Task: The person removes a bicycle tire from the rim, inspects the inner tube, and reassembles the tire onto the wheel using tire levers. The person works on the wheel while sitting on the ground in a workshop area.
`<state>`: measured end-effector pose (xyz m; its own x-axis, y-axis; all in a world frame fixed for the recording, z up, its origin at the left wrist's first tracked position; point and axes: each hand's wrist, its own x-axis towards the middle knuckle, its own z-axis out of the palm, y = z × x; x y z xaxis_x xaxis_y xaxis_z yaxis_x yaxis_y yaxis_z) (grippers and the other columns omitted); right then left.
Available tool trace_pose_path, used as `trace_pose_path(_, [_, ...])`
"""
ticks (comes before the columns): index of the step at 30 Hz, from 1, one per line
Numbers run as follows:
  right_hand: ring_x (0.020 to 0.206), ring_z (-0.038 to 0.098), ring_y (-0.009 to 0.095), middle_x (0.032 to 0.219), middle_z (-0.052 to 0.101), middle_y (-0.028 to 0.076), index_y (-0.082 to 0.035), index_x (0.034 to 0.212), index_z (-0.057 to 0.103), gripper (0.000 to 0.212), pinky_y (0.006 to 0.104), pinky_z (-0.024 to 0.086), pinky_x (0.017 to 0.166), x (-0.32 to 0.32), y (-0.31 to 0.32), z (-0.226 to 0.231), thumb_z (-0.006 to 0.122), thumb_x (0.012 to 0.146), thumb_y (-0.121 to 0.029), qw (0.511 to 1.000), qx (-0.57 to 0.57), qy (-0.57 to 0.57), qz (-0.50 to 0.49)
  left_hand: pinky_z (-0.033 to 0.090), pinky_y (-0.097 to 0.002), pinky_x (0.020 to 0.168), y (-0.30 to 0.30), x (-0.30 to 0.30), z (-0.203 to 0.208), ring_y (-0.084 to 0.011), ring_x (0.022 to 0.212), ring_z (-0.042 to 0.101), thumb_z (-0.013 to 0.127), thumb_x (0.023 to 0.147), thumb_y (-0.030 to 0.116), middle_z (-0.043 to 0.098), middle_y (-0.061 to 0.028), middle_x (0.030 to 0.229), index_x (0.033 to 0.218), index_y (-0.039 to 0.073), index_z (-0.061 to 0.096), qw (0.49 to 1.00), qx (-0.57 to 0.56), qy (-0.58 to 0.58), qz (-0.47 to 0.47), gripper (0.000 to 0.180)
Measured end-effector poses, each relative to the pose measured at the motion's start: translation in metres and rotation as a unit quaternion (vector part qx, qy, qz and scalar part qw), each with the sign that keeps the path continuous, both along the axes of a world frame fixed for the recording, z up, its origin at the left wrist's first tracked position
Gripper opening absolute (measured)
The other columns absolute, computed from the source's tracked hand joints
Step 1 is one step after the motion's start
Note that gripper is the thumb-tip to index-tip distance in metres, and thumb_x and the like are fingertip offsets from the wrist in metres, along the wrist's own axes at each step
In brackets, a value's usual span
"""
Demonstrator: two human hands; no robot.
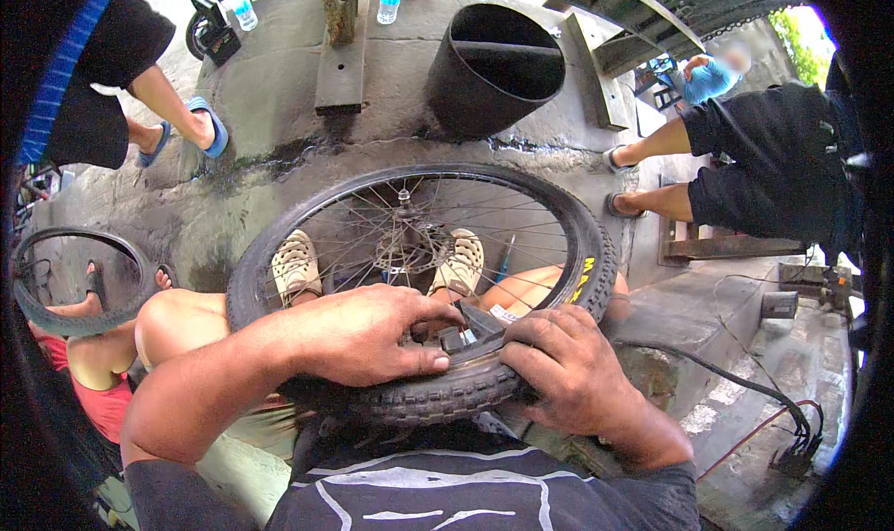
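Observation:
A bicycle wheel (601,252) with a knobby black tyre, spokes and a brake disc lies tilted across my lap. My left hand (372,336) curls over its near rim, the thumb lying along the tyre and the fingers reaching inside. On the right of the near edge, my right hand (563,363) wraps around the tyre with bent fingers. Between the hands, at the rim, shows a small grey-black piece (454,339) next to my left fingers; its kind is unclear. Beyond the spokes, a thin blue-handled tool (506,256) lies on the ground between the wheel and my right shoe.
A black open cylinder (498,70) stands ahead. People stand at left (102,84) and right (764,159); another sits at left by a loose tyre (79,324). Plastic bottles (389,0) stand far off. A black hose (717,368) crosses the concrete ledge at right.

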<state>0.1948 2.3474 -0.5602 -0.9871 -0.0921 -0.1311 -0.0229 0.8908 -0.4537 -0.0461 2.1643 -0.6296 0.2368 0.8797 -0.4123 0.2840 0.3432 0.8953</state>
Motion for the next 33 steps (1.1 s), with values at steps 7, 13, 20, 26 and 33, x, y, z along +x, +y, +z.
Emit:
trace_pose_path(7, [0.117, 0.073, 0.034, 0.121, 0.072, 0.009, -0.010, 0.114, 0.074, 0.060, 0.0543, 0.054, 0.105, 0.009, 0.000, -0.013, 0.094, 0.059, -0.023, 1.000, -0.002, 0.021, -0.006, 0.058, -0.0503, 0.110, 0.003, 0.015, 0.002, -0.0410, 0.123, 0.075, 0.078, 0.100, 0.038, 0.077, -0.0253, 0.126, 0.145, 0.005, 0.072, 0.999, 0.005, 0.035, 0.012, 0.056])
trace_pose_path(13, [0.117, 0.073, 0.033, 0.120, 0.072, 0.009, -0.010, 0.114, 0.075, 0.059, 0.0543, 0.054, 0.107, 0.010, 0.000, -0.016, 0.090, 0.058, -0.024, 1.000, -0.006, 0.001, 0.021, 0.060, -0.0521, 0.105, 0.017, 0.019, 0.012, -0.0425, 0.117, 0.077, 0.078, 0.095, 0.036, 0.080, -0.0267, 0.121, 0.138, 0.002, 0.073, 0.995, -0.096, 0.031, -0.026, 0.055])
trace_pose_path(20, [0.115, 0.073, 0.033, 0.122, 0.072, 0.012, -0.008, 0.115, 0.074, 0.032, 0.0530, 0.054, 0.104, 0.002, -0.004, -0.009, 0.075, 0.085, -0.021, 0.999, 0.013, -0.027, 0.018, 0.060, -0.0523, 0.108, 0.033, 0.021, 0.008, -0.0444, 0.118, 0.077, 0.075, 0.091, 0.042, 0.080, -0.0271, 0.123, 0.133, 0.003, 0.080, 0.986, -0.114, 0.072, -0.096, 0.058])
trace_pose_path(26, [0.118, 0.073, 0.034, 0.123, 0.072, 0.012, -0.008, 0.115, 0.073, 0.032, 0.0543, 0.053, 0.106, -0.003, -0.003, -0.005, 0.074, 0.085, -0.019, 1.000, 0.014, -0.014, 0.009, 0.062, -0.0539, 0.100, 0.037, 0.019, -0.002, -0.0469, 0.110, 0.078, 0.072, 0.090, 0.039, 0.081, -0.0285, 0.109, 0.126, -0.001, 0.080, 0.990, -0.035, 0.069, -0.114, 0.054])
trace_pose_path(33, [0.120, 0.072, 0.034, 0.121, 0.073, 0.014, -0.009, 0.109, 0.071, 0.026, 0.0538, 0.053, 0.107, 0.001, -0.007, -0.014, 0.074, 0.086, -0.021, 0.999, 0.048, 0.019, -0.004, 0.061, -0.0542, 0.098, 0.043, 0.019, -0.003, -0.0465, 0.108, 0.077, 0.073, 0.089, 0.035, 0.080, -0.0297, 0.109, 0.121, -0.002, 0.080, 0.989, -0.042, 0.066, -0.125, 0.049])
